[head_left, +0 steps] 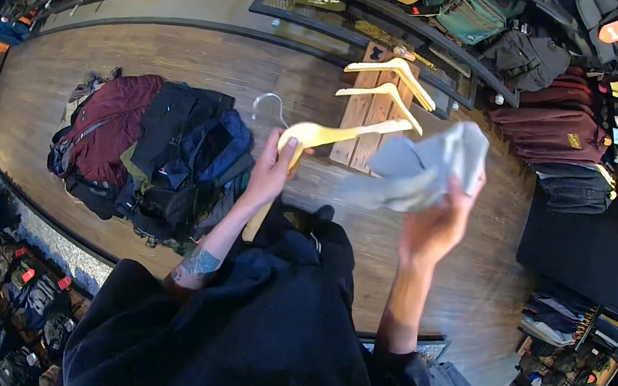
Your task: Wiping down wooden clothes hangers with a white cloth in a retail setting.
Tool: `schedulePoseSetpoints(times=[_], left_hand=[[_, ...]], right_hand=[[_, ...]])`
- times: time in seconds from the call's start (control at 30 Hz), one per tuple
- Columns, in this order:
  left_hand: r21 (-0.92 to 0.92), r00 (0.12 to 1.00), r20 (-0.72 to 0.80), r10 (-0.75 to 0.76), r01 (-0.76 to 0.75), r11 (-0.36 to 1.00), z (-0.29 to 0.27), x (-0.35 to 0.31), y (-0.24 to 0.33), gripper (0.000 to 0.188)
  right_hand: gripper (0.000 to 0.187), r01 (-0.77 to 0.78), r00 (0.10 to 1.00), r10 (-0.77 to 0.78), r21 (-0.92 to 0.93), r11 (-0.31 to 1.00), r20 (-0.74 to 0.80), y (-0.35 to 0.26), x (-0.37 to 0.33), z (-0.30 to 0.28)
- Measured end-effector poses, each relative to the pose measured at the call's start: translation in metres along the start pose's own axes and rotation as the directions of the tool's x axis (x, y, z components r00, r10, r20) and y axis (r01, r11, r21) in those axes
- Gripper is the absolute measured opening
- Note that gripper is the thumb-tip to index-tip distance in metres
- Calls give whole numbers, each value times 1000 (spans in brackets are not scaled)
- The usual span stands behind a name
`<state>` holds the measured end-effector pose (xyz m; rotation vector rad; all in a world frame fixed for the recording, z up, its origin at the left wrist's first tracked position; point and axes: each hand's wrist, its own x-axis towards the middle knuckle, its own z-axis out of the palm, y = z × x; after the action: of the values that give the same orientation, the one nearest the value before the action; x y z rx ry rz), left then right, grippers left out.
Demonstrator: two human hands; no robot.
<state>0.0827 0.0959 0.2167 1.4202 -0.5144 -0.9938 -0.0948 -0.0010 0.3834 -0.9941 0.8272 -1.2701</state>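
In the middle of the head view, my left hand point(272, 172) is closed round the neck of a pale wooden clothes hanger point(323, 133). Its metal hook points up and to the left, one arm reaches toward the right and the other hangs down toward my body. My right hand point(439, 223) is raised on the right, gripping a light grey cloth point(432, 163). The cloth is bunched and blurred at its lower left, close to the hanger's right tip. Whether the two touch, I cannot tell.
Several wooden hangers point(392, 78) lie on a low wooden bench point(349, 131) ahead. A heap of dark and maroon clothes point(108, 129) covers the floor at left. Backpacks point(473, 11) line a shelf at the back; maroon garments point(563, 130) hang at right.
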Motion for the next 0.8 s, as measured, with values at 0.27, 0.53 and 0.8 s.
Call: schedulePoseSetpoints(times=[0.27, 0.53, 0.8], left_hand=[[47, 985, 126, -118, 113, 992, 50, 1, 8, 19], [-204, 923, 242, -300, 351, 914, 114, -3, 25, 29], [-119, 961, 133, -242, 258, 959, 181, -10, 36, 32]], right_hand=[[48, 805, 584, -76, -565, 182, 808, 75, 31, -15], [21, 863, 486, -186, -436, 257, 854, 95, 94, -113], [18, 713, 701, -203, -679, 177, 684, 85, 173, -238]])
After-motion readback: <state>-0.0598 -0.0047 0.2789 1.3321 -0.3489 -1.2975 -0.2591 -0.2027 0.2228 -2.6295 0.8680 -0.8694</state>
